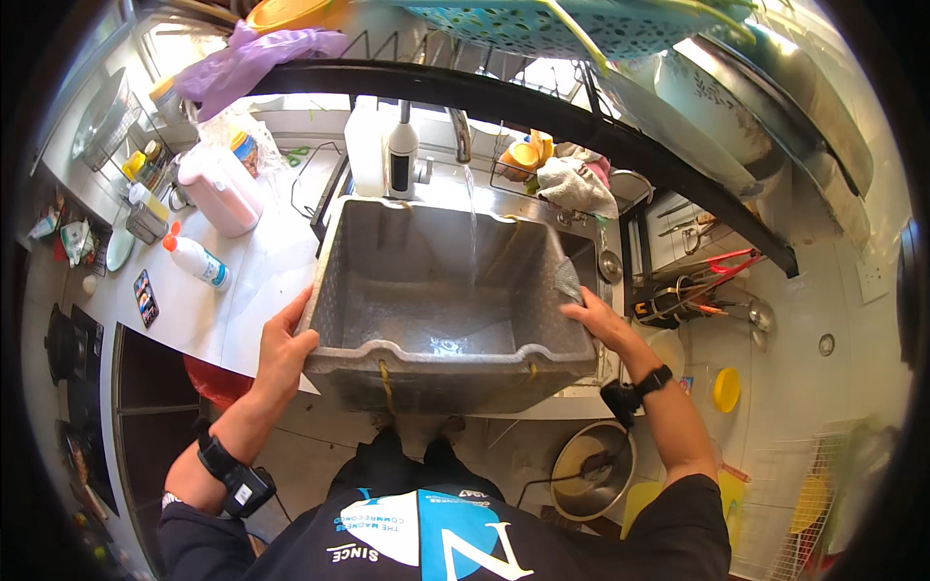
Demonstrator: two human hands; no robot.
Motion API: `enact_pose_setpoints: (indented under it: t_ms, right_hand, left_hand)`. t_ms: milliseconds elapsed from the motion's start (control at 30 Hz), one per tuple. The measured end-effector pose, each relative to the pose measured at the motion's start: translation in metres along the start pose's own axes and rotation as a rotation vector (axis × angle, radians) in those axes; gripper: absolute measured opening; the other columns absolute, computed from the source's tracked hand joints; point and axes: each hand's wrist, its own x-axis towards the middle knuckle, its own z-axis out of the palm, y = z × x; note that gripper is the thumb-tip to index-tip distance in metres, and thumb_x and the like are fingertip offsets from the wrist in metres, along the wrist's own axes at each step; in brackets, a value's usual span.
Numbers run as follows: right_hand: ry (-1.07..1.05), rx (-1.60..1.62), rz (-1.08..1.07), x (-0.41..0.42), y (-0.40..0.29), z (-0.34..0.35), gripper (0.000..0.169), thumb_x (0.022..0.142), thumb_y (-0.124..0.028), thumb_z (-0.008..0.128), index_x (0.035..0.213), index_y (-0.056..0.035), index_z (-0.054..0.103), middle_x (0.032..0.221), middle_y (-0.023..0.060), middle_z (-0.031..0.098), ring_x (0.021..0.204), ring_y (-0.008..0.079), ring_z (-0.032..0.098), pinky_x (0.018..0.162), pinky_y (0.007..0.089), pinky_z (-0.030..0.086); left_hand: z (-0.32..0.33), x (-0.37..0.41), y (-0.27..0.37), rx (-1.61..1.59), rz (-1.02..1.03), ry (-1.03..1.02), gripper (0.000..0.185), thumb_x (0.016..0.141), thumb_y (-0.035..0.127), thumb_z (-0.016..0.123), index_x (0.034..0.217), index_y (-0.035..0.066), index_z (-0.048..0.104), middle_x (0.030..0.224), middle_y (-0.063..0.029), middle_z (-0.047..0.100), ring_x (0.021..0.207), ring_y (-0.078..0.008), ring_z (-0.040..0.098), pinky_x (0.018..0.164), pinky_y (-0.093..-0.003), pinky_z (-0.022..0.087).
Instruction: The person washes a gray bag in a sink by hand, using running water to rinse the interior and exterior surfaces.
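A large grey plastic tub (pixel 429 312) sits over the sink and juts past the counter's front edge, tilted towards me. Water (pixel 472 225) runs from a metal faucet (pixel 460 134) into it, and a shallow wet layer shines on its bottom. My left hand (pixel 285 330) grips the tub's left wall near the front corner, thumb over the rim. On the opposite side, my right hand (pixel 599 319) holds the right rim. A grey-green scrubbing cloth (pixel 567 279) lies over that rim at my right fingertips; whether the fingers pinch it is unclear.
A black rack bar (pixel 436 80) crosses above the sink, with a teal basket (pixel 523 29) on top. Left on the counter (pixel 251 305) stand a white bottle with a red cap (pixel 200 258), a pink jug (pixel 221 190) and a phone (pixel 145 298). A metal basin (pixel 574 443) is low right.
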Motion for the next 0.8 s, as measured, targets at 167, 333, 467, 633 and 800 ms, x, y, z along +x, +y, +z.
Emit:
enact_pose_setpoints:
  t_ms: [167,333,467,633,800]
  right_hand:
    - [0.128,-0.036,-0.012,-0.046,0.014,-0.045,0.048,0.078,-0.027,0.054,0.116,0.0015,0.051,0.095,0.0107,0.061,0.084,0.0193,0.057,0.077,0.0303,0.046]
    - [0.067,-0.237,0.024,-0.001,-0.008,-0.022,0.04,0.078,-0.023,0.054,0.108,0.0037,0.052,0.09,0.009,0.059,0.081,0.0176,0.054,0.074,0.0309,0.045]
    - [0.036,-0.267,0.015,-0.02,-0.031,-0.021,0.049,0.077,-0.033,0.054,0.11,0.003,0.052,0.096,0.0197,0.062,0.089,0.0279,0.059,0.08,0.0366,0.045]
    - [0.429,-0.335,-0.055,-0.104,-0.036,-0.083,0.051,0.087,-0.036,0.05,0.126,-0.0031,0.049,0.121,0.0176,0.054,0.112,0.0242,0.051,0.095,0.0316,0.037]
    - [0.381,-0.364,-0.256,-0.142,-0.129,-0.096,0.055,0.095,-0.044,0.034,0.127,-0.0012,0.048,0.129,0.0158,0.048,0.121,0.0232,0.043,0.1,0.0309,0.031]
  left_hand:
    - [0.039,0.02,-0.022,0.13,0.088,-0.043,0.063,0.068,-0.001,0.049,0.131,-0.006,0.041,0.123,-0.0126,0.052,0.111,-0.0158,0.049,0.094,-0.0233,0.036]
    - [-0.002,0.04,-0.004,0.017,0.041,-0.111,0.066,0.065,-0.005,0.043,0.13,-0.006,0.043,0.115,-0.0109,0.056,0.095,-0.0129,0.055,0.083,-0.0205,0.042]
    - [-0.002,0.013,-0.004,-0.047,-0.048,-0.025,0.066,0.064,-0.006,0.044,0.13,-0.008,0.042,0.119,-0.0123,0.054,0.105,-0.015,0.053,0.092,-0.0237,0.04]
    - [0.05,0.029,-0.031,-0.358,-0.185,-0.176,0.059,0.07,-0.006,0.047,0.129,-0.006,0.044,0.115,-0.0082,0.057,0.09,-0.0088,0.054,0.073,-0.0176,0.041]
    - [0.055,0.035,-0.068,-0.641,-0.446,-0.28,0.061,0.069,-0.009,0.04,0.13,-0.005,0.044,0.12,-0.0103,0.055,0.089,-0.0137,0.059,0.074,-0.0211,0.047]
